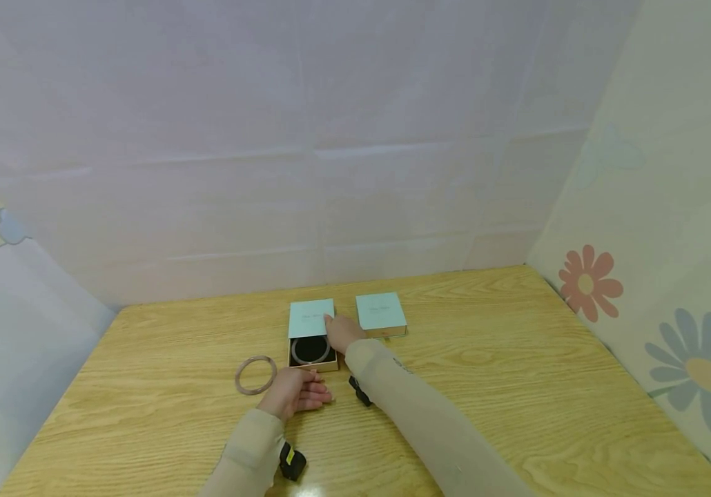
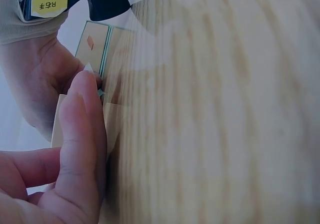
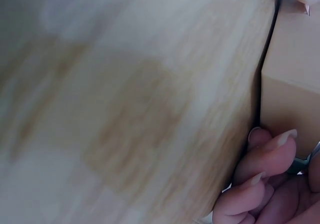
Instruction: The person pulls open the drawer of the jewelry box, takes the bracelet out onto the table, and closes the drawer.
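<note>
A pale blue gift box (image 1: pixel 310 319) lies on the table with its beige drawer (image 1: pixel 313 367) showing at the front. Inside the drawer a bangle (image 1: pixel 294 353) rests on black padding. My right hand (image 1: pixel 344 331) grips the box at its right side, thumb on the pale blue top; the right wrist view shows curled fingers (image 3: pixel 272 156) at the box's lower corner. At the drawer's front is my left hand (image 1: pixel 296 393), its thumb near the front edge and its other fingers extended to the right. Left of the box, a second bangle (image 1: pixel 242 385) lies flat.
Another pale blue box (image 1: pixel 382 310) stands closed, right of the first. Both lie on a wood-grain table (image 1: pixel 548 386). A pale cloth wall (image 1: pixel 306 172) rises behind it, and a flower-printed one (image 1: pixel 660 290) borders the right side.
</note>
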Available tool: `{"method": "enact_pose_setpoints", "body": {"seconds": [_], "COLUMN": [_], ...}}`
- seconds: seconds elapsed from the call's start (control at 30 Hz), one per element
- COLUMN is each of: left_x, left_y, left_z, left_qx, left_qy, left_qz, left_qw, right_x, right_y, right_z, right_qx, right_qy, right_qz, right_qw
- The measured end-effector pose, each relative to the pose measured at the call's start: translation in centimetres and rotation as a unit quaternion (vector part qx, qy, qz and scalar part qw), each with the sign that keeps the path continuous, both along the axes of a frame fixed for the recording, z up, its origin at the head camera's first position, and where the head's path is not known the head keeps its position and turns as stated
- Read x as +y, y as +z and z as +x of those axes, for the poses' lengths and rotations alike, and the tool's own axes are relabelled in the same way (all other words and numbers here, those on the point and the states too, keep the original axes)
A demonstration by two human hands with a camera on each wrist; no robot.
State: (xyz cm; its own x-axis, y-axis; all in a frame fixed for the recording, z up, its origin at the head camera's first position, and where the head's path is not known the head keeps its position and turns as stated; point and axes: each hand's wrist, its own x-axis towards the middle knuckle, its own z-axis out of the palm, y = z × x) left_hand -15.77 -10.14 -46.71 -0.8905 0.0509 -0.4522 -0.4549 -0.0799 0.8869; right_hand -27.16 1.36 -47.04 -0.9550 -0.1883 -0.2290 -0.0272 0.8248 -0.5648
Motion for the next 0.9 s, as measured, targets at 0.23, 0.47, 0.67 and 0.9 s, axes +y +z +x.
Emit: {"method": "enact_pose_setpoints", "body": {"seconds": [0.23, 0.47, 0.67, 0.9], "left_x": [0.02, -0.07, -0.11, -0.10], "left_y": [0.09, 0.08, 0.06, 0.07], "left_z": [0.12, 0.21, 0.18, 0.18], "left_qx": [0.002, 0.003, 0.006, 0.002], "left_qy": [-0.002, -0.002, -0.007, -0.007], "left_qz": [0.001, 0.001, 0.005, 0.005], "left_qw": [1.0000, 1.0000, 0.9999, 1.0000], "right_x": [-0.06, -0.11, -0.05, 0.00], "right_y": [-0.10, -0.12, -0.06, -0.01], "right_z": [-0.06, -0.18, -0.10, 0.01], "right_qx": [-0.003, -0.006, -0.007, -0.013], "right_qy": [-0.002, 0.000, 0.001, 0.002], "right_qz": [0.004, 0.000, -0.003, -0.002], "right_qw": [1.000, 1.000, 1.000, 1.000]}}
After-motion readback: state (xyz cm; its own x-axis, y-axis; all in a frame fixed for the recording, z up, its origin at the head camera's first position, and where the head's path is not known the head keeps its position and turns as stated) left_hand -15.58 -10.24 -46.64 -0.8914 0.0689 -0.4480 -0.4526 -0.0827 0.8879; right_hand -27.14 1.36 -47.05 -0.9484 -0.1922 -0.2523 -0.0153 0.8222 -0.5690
